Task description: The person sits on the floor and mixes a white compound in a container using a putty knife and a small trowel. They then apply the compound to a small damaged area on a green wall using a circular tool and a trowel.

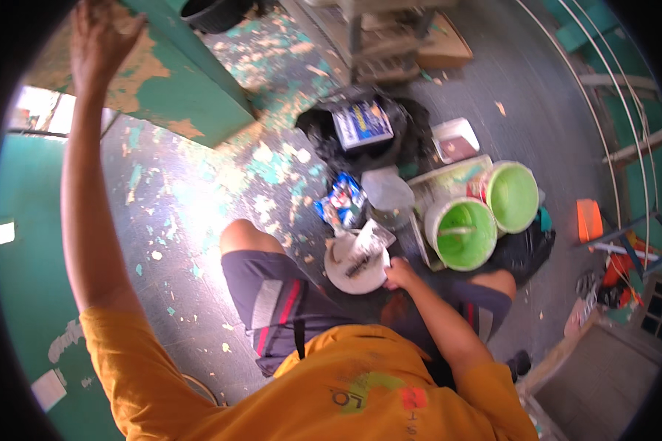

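My left arm reaches far up to the left. At its end my left hand (99,48) is open, fingers spread against or just over a green wall (191,88) with bare brown patches. Low between my knees, my right hand (400,274) is closed at the right rim of a round white tub (336,270). It appears to hold a putty knife (375,237), whose pale, smeared blade rises over the tub. Whitish paste and a dark streak show inside the tub. The knife's handle is mostly hidden by my fingers.
Two white buckets (435,220) with green insides stand to the right on a tray. Beside the tub are a blue packet (342,197) and a translucent container (388,189). A blue-and-white box (362,123) lies on black plastic. Paint flakes litter the floor; a ladder (386,44) stands beyond.
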`<action>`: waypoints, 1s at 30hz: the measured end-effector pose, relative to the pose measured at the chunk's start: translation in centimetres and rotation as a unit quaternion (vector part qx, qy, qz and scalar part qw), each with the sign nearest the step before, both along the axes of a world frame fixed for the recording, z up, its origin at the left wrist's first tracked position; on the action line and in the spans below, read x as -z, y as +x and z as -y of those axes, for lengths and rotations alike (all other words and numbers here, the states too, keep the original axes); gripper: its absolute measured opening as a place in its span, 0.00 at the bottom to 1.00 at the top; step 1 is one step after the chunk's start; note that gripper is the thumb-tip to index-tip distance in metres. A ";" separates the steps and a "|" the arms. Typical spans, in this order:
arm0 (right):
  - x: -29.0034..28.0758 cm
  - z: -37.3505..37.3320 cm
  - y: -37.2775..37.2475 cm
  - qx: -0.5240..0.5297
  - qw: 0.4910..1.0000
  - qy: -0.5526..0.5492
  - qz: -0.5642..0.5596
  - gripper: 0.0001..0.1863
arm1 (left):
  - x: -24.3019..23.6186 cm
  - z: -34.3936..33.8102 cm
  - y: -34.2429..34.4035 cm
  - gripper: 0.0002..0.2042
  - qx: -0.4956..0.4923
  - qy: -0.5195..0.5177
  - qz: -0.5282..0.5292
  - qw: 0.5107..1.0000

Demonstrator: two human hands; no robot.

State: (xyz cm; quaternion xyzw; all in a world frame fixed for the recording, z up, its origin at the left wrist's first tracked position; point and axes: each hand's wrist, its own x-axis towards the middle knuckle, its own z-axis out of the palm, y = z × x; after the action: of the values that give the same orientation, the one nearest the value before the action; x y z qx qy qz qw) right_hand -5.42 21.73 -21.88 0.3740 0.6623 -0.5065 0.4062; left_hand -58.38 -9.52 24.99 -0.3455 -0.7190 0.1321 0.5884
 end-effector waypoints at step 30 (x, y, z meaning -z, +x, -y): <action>-4.2 -0.2 0.3 -0.188 0.853 0.237 -0.426 0.09 | -0.4 -1.3 6.3 0.44 -0.167 0.131 0.152 0.965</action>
State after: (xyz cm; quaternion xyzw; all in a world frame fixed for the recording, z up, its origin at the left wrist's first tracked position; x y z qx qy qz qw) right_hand -5.13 21.89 -17.68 0.0754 0.9279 -0.3581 0.0710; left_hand -52.11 -8.17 25.41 -0.1570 -0.8584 0.0791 0.4819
